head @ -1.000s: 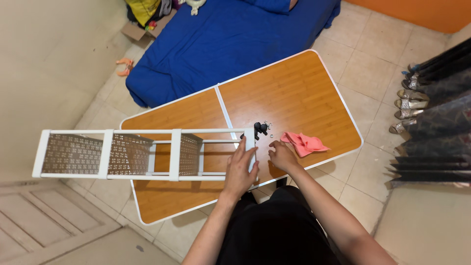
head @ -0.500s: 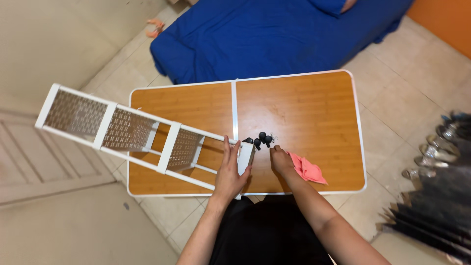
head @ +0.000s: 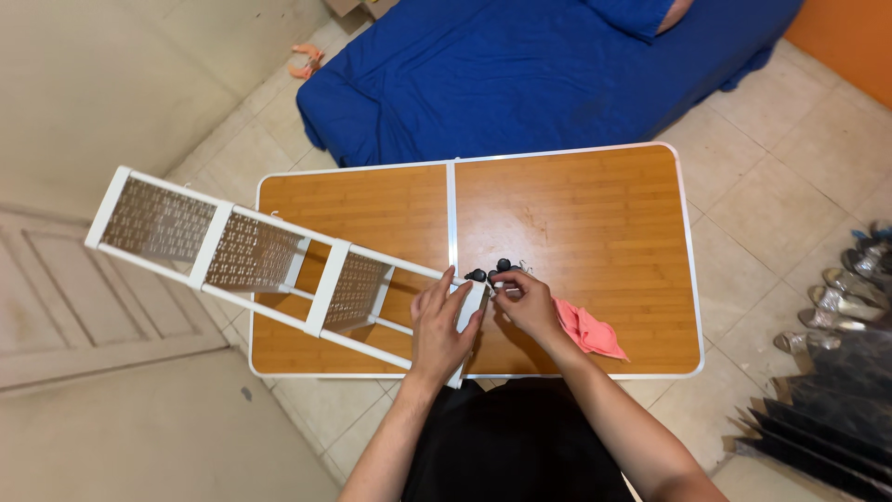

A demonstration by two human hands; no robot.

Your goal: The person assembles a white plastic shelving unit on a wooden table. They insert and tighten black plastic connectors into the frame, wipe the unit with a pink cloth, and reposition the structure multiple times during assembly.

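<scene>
A long white metal rack [head: 251, 256] with perforated shelves lies on its side across the left half of a wooden folding table [head: 576, 214], and its far end sticks out past the table's left edge. My left hand [head: 441, 321] grips the rack's near end panel. A few small black casters [head: 503, 266] sit just right of that end. My right hand [head: 528, 302] pinches one of them with its fingertips, right at the rack's end corner. A crumpled pink cloth [head: 590, 332] lies on the table beside my right wrist.
A blue bed [head: 520, 65] stands behind the table. Several shoes [head: 855, 279] line the tiled floor at the right. A small orange object [head: 305, 63] lies on the floor at the upper left. A pale door [head: 74, 297] is at the left.
My right hand moved from the table by the cloth up to the casters and closed on one. The rack swung to a diagonal. My left hand stayed on its end.
</scene>
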